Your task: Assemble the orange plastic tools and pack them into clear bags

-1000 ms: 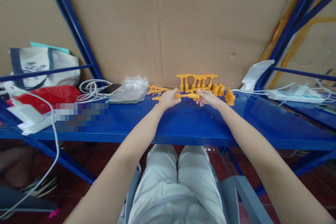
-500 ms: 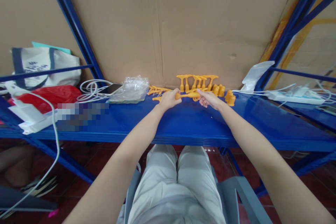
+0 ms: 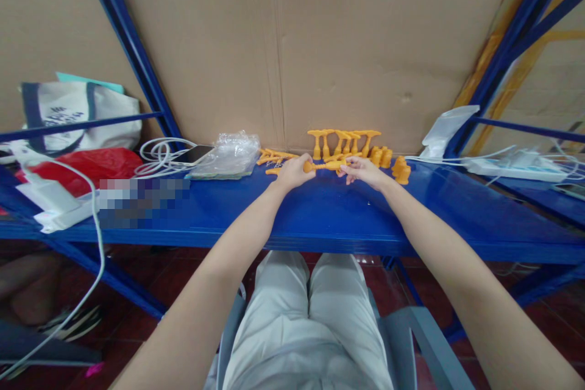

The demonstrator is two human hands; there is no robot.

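Two hands on one long yellow piece, held roughly level just in front of the row of standing yellow T-topped pieces. Left hand clamped around the left end; right hand pinched on the right end with thumb and fingertips, exact contact too small to make out. Judging by the pose, probably midway through fingertip work on that right end, with the left as anchor. For the next move, likely a need for a steady left hold and a light, precise right pinch.

Left of the row, near the left hand, loose yellow pieces with bits of metal-looking chain. Right of the row, near the right wrist, stubby yellow pieces. Main obstacle: the row itself, apparently easy to topple with a backward knock. Behind the row, a cardboard panel, a stop to any deeper reach. Farther left of the row, clear plastic bags, white cable, a red bag. Farther right of the row, a white power strip.
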